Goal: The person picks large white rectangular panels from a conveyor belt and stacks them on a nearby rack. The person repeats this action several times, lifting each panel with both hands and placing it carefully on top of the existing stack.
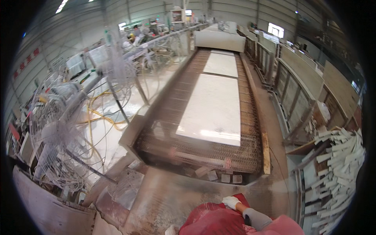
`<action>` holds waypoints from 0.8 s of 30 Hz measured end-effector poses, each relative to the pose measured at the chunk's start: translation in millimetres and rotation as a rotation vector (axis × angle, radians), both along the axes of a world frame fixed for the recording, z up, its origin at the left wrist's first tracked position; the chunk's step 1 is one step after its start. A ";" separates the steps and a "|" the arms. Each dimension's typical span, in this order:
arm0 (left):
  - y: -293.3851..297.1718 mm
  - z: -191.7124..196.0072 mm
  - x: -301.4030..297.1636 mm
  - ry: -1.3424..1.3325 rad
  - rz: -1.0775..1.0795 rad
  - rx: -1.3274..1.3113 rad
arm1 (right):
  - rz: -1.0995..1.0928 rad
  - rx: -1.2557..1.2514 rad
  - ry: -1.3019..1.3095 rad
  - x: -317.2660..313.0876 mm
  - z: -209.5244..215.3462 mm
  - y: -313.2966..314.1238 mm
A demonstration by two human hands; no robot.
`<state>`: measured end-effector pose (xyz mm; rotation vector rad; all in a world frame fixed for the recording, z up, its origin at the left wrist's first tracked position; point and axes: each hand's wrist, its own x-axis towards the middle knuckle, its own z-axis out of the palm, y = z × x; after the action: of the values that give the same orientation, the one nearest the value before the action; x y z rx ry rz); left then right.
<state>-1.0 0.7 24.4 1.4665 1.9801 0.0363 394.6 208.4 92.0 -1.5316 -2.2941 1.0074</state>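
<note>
Garment of glossy red material at a white-gloved right hand

The grey-sleeved forearm slants in from lower right, curled fingers against the garment; I cannot tell whether they grip it. A white-gloved left hand barely shows, its fingers unreadable. A grey-framed rack holds heaped white strips. Bare brown mesh belt flanks the white rectangular slabs.

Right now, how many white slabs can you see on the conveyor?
3: the nearest slab, the middle slab beyond it, and the far slab, a thin strip before the pale housing. More may be hidden beneath it.
</note>
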 end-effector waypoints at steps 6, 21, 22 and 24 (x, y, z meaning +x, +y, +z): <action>-3.8 32.3 -1.9 -0.127 0.082 0.071 | -0.159 -0.477 -0.045 -12.0 27.5 3.6; -8.0 -44.8 -9.7 -0.312 0.353 0.169 | 0.144 -0.236 -0.159 -8.1 3.9 3.9; -3.0 -37.4 -13.3 -0.252 0.308 0.097 | -0.045 -0.463 -0.048 -10.6 3.5 4.5; 6.6 -13.7 -9.0 -0.418 0.523 -0.053 | -0.116 -0.552 -0.014 -12.3 7.0 6.5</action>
<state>-10.0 7.4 10.7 0.7901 1.9312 0.4728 382.3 214.9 99.0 -1.8338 -1.9994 1.6957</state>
